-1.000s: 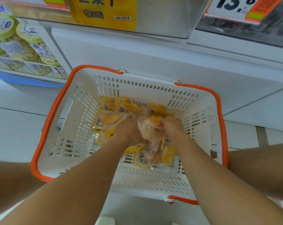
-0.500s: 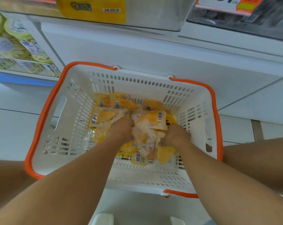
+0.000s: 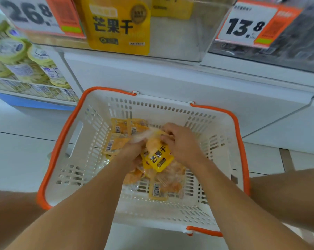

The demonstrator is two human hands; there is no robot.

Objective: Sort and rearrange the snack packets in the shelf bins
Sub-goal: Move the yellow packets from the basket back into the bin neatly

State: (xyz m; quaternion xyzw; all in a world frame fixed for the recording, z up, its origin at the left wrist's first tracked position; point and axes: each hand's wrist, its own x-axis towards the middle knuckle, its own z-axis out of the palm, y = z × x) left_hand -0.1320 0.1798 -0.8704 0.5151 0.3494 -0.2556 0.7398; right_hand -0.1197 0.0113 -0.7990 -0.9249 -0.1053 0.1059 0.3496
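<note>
Down in the basket, head view: both forearms reached over the near rim of the white basket point(image 3: 91, 141).
Left hand point(image 3: 132, 152): curled around a bunch of snack packets point(image 3: 157, 156).
Right hand point(image 3: 181, 143): fingers pinched the same bunch from above.
Loose packets point(image 3: 116, 143): lay on the basket floor.
Room: slotted walls stood well apart from both hands.
Orange handle point(image 3: 62, 134): lay folded along the rim.

The pale tiled floor point(image 3: 17, 156) carries a white, orange-rimmed basket point(image 3: 91, 159), seemingly just before the shelf base point(image 3: 170, 82).

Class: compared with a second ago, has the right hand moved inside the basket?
Yes. The right hand has moved toward the basket's far wall, away from its near wall.
</note>
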